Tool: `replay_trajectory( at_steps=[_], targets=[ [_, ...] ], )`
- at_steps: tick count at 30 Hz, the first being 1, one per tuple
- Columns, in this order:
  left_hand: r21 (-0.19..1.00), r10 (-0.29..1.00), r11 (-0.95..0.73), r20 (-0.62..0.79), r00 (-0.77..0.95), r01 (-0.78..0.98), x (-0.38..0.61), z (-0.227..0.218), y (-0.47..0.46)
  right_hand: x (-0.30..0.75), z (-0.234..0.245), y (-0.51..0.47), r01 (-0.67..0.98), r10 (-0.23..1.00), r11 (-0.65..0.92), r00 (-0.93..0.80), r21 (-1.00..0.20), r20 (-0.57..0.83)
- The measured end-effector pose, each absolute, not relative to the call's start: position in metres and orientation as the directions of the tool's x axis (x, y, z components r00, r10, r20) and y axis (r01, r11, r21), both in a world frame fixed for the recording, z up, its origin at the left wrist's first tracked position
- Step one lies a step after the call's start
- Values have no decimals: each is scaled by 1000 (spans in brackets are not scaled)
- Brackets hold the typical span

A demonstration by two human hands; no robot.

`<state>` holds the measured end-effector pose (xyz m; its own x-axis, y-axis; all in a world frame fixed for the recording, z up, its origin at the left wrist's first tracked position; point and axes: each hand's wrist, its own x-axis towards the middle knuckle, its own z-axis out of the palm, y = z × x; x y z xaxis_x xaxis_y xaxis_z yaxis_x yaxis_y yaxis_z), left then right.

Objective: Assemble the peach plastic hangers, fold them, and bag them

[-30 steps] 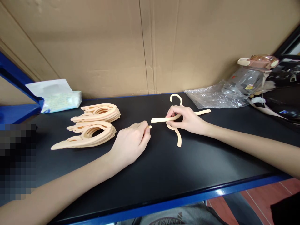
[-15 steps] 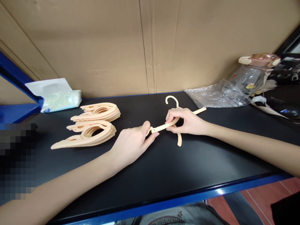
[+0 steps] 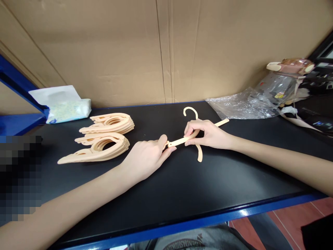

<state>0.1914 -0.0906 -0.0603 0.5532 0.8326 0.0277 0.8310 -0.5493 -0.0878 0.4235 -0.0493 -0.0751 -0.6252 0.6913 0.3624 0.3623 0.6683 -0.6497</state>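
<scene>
A cream hanger with a curved hook and straight bars [image 3: 179, 141] is held just over the black table, its hook towards the back. My right hand [image 3: 212, 134] pinches the bar near its middle between thumb and fingers. At the bar's left end, my left hand [image 3: 144, 158] has thumb and fingers closed around a small cream part of the hanger, mostly hidden by the fingers. Below my right hand a curved end piece [image 3: 199, 154] of the hanger sticks out. My right palm covers where the pieces cross.
Two stacks of folded cream hangers, a rear stack [image 3: 125, 123] and a front stack [image 3: 121, 149], lie to the left on the black table [image 3: 182, 194]. Behind them sits a tissue pack [image 3: 69, 109]. Clear plastic [image 3: 238, 106] and a bottle [image 3: 279, 86] stand back right; cardboard [image 3: 117, 52] lines the back.
The small part at my left fingertips has turned slightly and shows less. Both hands keep their grip in nearly the same place; the view has shifted a little.
</scene>
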Motion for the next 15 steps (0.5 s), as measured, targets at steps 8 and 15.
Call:
replay_trajectory(
  at_steps=[8,15],
  targets=[
    [-84,838,-540,36,544,838,192,-60,-91,424,-75,-49,357,702,653,-615,-668,358],
    [-106,840,-535,34,541,838,193,-61,-91,424,-75,-50,370,713,643,-609,-671,347]
  ],
)
